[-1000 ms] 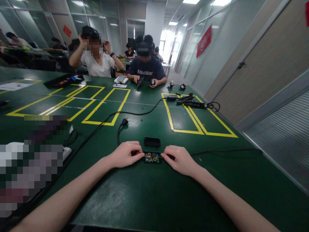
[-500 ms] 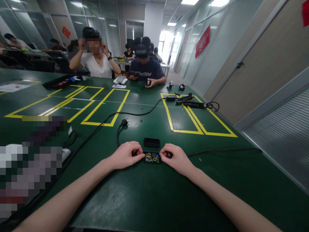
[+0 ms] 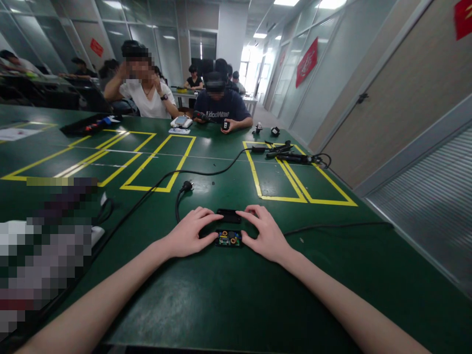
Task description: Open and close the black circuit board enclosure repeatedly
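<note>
A small black case half with a green circuit board and copper coils [image 3: 228,238] lies open side up on the green table [image 3: 206,300]. Just beyond it is an empty black cover [image 3: 229,216]. My left hand [image 3: 193,231] is at the left of both, thumb at the board case's left end and index fingertip at the cover's left end. On the right, my right hand [image 3: 264,233] mirrors this, its thumb by the board case and a finger at the cover's right end. Both hands have thumb and fingers spread apart.
A black cable [image 3: 173,173] crosses the table, and a plug [image 3: 187,186] lies beyond my left hand. Black tools [image 3: 291,155] rest within yellow tape at the right. Two people sit across the table, near a dark tray [image 3: 86,124]. Blurred items cover the left edge.
Both hands have opened from a pinch at the ends of the board case; their index fingers now reach forward to the cover. The view has shifted slightly.
</note>
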### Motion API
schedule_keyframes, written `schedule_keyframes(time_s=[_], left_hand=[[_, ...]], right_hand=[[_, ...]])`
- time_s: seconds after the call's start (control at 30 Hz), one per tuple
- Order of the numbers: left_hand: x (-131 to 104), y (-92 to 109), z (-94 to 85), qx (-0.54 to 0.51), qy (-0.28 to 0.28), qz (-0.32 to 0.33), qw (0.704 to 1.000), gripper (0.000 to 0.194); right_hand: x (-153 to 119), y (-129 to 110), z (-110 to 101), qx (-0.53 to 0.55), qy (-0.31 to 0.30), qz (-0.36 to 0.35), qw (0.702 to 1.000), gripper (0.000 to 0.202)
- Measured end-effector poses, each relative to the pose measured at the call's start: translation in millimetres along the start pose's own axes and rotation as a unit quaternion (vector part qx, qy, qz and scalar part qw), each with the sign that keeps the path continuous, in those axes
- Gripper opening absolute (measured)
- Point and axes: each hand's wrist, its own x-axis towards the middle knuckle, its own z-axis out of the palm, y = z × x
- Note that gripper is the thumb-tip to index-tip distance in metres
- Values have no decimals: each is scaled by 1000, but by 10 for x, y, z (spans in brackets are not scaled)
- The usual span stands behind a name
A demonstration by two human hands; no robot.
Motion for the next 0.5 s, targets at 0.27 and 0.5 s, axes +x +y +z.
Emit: schedule_keyframes(time_s=[0.27, 0.5], left_hand=[[12, 31, -7, 0, -10, 21, 1000, 25], [12, 74, -10, -28, -5, 24, 999, 20]], right_hand=[[23, 68, -73, 23, -58, -35, 997, 19], [11, 106, -30, 106, -53, 10, 993, 14]])
